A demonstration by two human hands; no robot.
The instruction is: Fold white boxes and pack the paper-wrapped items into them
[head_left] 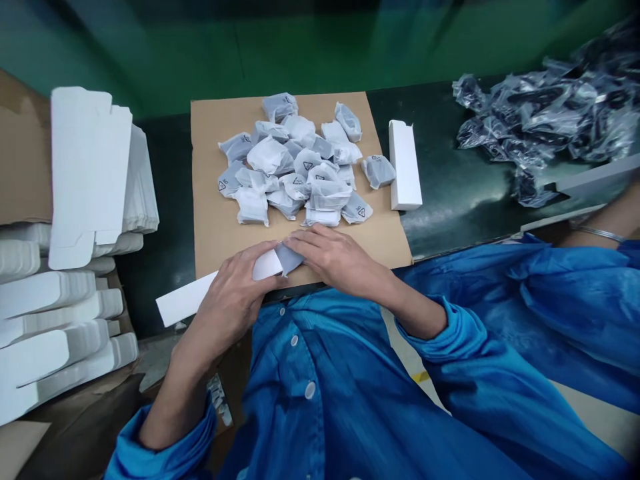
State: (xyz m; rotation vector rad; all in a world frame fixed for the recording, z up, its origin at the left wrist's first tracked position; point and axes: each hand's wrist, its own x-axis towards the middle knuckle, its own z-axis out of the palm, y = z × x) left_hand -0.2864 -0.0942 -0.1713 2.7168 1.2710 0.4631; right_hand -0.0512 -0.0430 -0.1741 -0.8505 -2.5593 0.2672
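A long, narrow white box (186, 300) lies slantwise at the table's front edge, with my left hand (233, 287) closed around it. At the box's right end is a small packet in thin grey-white wrapping (289, 259). The fingers of my right hand (337, 260) are closed on this packet and partly cover it. Whether part of the packet is inside the box cannot be made out. Just beyond both hands, a pile of similar wrapped packets (273, 157) rests on a brown cardboard sheet (215, 233); several carry a printed triangle mark.
Another white box (405, 167) lies right of the cardboard, beside a wrapped packet. Flat white cartons (83, 180) are stacked at left. Dark items in clear plastic bags (545, 120) heap up at right on the dark green table (440, 200). A co-worker's arm (605, 220) shows at far right.
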